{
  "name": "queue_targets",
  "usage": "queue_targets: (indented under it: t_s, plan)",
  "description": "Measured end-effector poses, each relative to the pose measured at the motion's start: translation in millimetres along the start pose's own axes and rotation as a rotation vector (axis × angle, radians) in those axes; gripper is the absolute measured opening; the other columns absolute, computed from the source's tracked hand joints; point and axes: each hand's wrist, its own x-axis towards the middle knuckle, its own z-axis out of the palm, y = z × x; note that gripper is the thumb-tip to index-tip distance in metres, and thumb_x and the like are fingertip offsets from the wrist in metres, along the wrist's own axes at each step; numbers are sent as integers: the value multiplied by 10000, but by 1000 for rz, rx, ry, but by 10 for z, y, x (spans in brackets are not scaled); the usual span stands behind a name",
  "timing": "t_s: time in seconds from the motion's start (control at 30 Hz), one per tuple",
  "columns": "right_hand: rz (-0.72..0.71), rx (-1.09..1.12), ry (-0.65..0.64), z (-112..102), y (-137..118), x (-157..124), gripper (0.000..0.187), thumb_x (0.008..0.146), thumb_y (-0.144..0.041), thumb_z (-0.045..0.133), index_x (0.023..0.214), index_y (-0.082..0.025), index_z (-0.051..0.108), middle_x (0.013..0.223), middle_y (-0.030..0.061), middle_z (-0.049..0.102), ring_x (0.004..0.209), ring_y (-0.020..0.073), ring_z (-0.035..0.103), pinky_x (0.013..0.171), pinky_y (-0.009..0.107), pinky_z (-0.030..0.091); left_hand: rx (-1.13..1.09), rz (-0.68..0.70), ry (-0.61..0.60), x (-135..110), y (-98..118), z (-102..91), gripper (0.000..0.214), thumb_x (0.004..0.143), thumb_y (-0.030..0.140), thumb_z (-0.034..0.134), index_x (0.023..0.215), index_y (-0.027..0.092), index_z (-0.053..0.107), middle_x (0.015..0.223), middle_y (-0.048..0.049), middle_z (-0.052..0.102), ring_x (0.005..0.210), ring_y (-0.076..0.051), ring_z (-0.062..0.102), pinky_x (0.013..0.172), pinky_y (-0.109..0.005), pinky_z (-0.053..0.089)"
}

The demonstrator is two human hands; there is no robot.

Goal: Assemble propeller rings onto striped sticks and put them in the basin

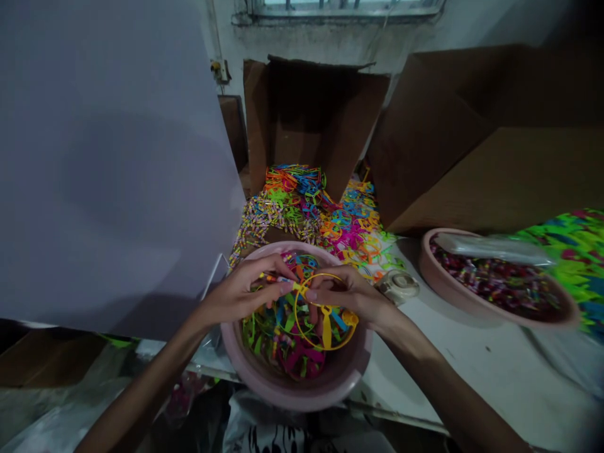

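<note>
Above a pink basin (297, 399), both my hands are closed and nearly touching. In my left hand (250, 286) is a thin, multicoloured striped stick (278, 279) with a yellow end, pinched between thumb and fingers. My right hand (349, 292) grips a yellow plastic ring (337, 348) with propeller-like blades inside it. The stick's end meets the ring's edge between my fingertips; whether they are joined, I cannot tell. Similar plastic pieces (302, 360) in green, blue, pink and orange fill the basin below.
Striped sticks (274, 217) and coloured rings (352, 229) are heaped behind the basin, before an open cardboard box (259, 126). A roll of tape (399, 286) lies on the white table (415, 358). Another pink basin (467, 302) stands right, and a large pale panel (117, 176) left.
</note>
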Motion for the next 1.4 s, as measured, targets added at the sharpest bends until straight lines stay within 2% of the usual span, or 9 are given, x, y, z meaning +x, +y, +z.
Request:
queue_targets:
  t_s: [0.17,0.3,0.43,0.83,1.0,1.17,1.27,1.33,1.4]
  plan:
    - [46,47,-2,-5,28,-2,288,786,-412,821,689,-172,695,617,-2,705,545,123,614,536,242,475,4,-8,20,-6,13,27,140,953,315,624,1031,201,649,1001,-12,626,748,-93,609,638,-191,524]
    - [86,132,-41,8,47,-15,267,781,-406,823,703,-180,705,597,-3,708,516,124,623,517,238,483,131,18,57,-19,40,38,139,937,322,643,1002,204,674,992,-35,654,898,-160,623,739,-257,528]
    - [119,146,-89,-6,121,-24,216,823,-375,791,726,-202,707,619,-9,729,515,121,634,486,226,466,210,82,-4,-34,28,20,76,942,274,645,984,213,661,953,-17,676,912,-177,627,854,-325,501]
    - [89,45,-155,-9,185,-22,247,864,-387,752,733,-186,696,614,-18,715,536,110,637,535,222,447,313,42,-127,-48,45,32,111,974,312,617,1008,208,630,950,-7,692,910,-175,640,832,-295,465]
    - [108,-68,-57,-81,267,101,300,796,-459,799,734,-176,719,606,-18,694,548,110,577,516,232,384,263,-3,-67,-4,-190,36,116,976,315,607,1019,215,645,999,-24,709,964,-188,651,874,-324,475]
    - [91,-190,-60,-236,395,267,273,825,-463,770,823,-192,739,721,7,744,679,148,650,649,259,464,261,-38,39,38,-471,8,159,931,375,675,995,229,688,1007,-25,739,974,-204,665,899,-355,481]
    - [98,-331,-50,-379,466,353,272,824,-487,761,861,-217,747,812,8,754,758,169,674,686,272,492,314,-64,42,71,-554,-46,209,982,408,582,975,231,694,980,-22,736,953,-197,664,886,-342,485]
    - [41,-484,23,-507,547,438,298,807,-520,764,897,-236,749,932,20,762,881,205,692,785,310,525,421,-102,77,111,-644,-116,299,1021,417,479,934,224,690,964,-29,730,944,-193,661,882,-326,493]
    - [-58,-626,188,-648,664,554,333,843,-544,713,997,-250,734,1105,41,744,1054,242,674,941,370,512,572,-183,212,150,-794,-197,309,1028,388,427,1001,211,679,1076,-71,722,1061,-225,641,974,-362,471]
